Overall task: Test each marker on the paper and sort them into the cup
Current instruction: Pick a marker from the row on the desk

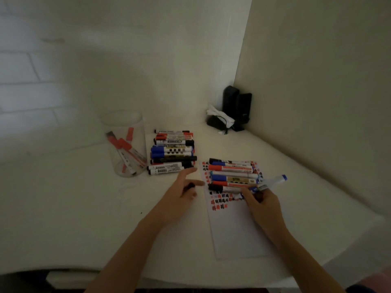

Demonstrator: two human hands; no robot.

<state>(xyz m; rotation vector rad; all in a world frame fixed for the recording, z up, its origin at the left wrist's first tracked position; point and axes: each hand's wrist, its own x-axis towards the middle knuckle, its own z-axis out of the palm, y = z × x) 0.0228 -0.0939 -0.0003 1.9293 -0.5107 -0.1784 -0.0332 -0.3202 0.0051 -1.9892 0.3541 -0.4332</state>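
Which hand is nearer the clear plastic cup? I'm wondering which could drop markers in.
Left. The left hand lies just right of the clear plastic cup; the right hand is farther right, over the paper.

Open white tabletop (63,208) across the whole near-left area, free for approach from the front edge. Clear plastic cup (124,144) standing at the rear left, holding red-capped markers, mouth unobstructed from above. Just right of it, a stacked row of capped markers (172,151) blocking direct sideways passage. Narrow bare strip between that stack and the white paper sheet (239,233), partly occupied by the left hand (184,190). Second row of markers (232,174) across the sheet's far end; lower half bare. Black box-shaped objects with white tissue (232,111) filling the far corner. Walls closing rear and right.
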